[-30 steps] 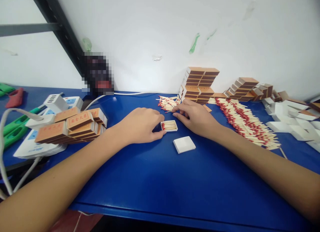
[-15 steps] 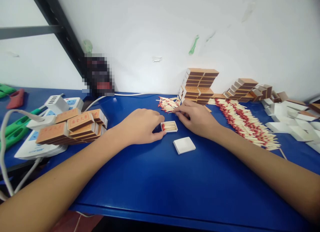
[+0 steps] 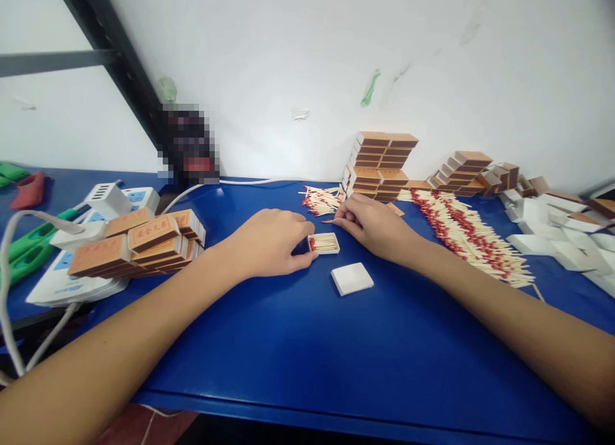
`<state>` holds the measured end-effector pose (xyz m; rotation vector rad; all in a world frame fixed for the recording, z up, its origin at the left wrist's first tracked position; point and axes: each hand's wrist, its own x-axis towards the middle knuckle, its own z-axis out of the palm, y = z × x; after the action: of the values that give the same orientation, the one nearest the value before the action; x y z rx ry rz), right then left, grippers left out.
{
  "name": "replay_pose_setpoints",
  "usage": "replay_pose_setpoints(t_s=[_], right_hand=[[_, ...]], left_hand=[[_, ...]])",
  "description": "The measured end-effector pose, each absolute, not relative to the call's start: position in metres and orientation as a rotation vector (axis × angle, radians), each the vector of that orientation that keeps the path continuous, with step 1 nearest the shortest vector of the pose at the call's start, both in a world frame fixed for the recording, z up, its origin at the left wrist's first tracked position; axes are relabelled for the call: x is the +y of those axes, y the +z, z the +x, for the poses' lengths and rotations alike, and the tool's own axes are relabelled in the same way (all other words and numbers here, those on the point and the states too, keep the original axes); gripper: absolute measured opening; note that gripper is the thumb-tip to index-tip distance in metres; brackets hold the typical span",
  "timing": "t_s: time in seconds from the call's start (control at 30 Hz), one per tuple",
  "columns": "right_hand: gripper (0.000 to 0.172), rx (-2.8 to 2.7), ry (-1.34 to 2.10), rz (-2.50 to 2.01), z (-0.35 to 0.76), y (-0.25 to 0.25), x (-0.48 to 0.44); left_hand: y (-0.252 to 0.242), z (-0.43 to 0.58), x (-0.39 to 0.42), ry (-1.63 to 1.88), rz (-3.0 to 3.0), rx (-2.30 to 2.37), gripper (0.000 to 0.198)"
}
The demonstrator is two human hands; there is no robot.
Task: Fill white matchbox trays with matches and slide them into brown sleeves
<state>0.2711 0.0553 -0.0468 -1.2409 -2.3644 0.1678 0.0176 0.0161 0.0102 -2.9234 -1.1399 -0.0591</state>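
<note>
My left hand (image 3: pixel 276 243) grips the left end of a small white matchbox tray (image 3: pixel 331 251) that lies on the blue table. Inside the tray is a layer of matches (image 3: pixel 325 242), their red heads to the left. Just beyond it, my right hand (image 3: pixel 368 224) pinches matches (image 3: pixel 327 221), whose red heads stick out to the left of the fingertips. A loose pile of matches (image 3: pixel 319 202) lies right behind those fingers. In front of the tray rests a white tray turned bottom up (image 3: pixel 353 278).
Matchboxes (image 3: pixel 384 157) stand stacked against the wall, with more boxes (image 3: pixel 464 166) to their right. Long rows of matches (image 3: pixel 473 240) and heaped white trays (image 3: pixel 552 221) lie at right. At left, bundled matchboxes (image 3: pixel 144 240) sit by a power strip (image 3: pixel 77 291) and green-handled scissors (image 3: pixel 33 253).
My right hand has drawn slightly toward me, off the loose pile, and matches now show pinched in its fingertips. My left hand and the tray have stayed in place.
</note>
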Motion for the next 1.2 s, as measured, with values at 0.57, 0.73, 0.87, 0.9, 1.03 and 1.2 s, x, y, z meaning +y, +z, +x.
replay_pose_setpoints(t_s=[0.57, 0.73, 0.87, 0.9, 1.03, 1.2], right_hand=[[0.015, -2.536, 0.117, -1.061, 0.250, -0.016, 0.014], [0.010, -2.524, 0.125, -1.095, 0.261, -0.012, 0.022], [0.014, -2.564, 0.175, -1.108, 0.259, -0.014, 0.022], [0.016, -2.564, 0.184, -1.111, 0.258, -0.015, 0.021], [0.017, -2.536, 0.198, -1.116, 0.252, -0.021, 0.018], [0.012, -2.444, 0.221, -1.081, 0.252, -0.026, 0.024]], left_hand=[[0.010, 0.017, 0.016, -0.091, -2.916, -1.128, 0.027], [0.009, 0.018, 0.016, -0.058, -2.905, -1.145, 0.029], [0.009, 0.018, 0.017, -0.064, -2.907, -1.126, 0.030], [0.010, 0.018, 0.017, -0.063, -2.907, -1.129, 0.030], [0.011, 0.018, 0.016, -0.065, -2.911, -1.143, 0.028], [0.010, 0.018, 0.016, -0.060, -2.910, -1.135, 0.028]])
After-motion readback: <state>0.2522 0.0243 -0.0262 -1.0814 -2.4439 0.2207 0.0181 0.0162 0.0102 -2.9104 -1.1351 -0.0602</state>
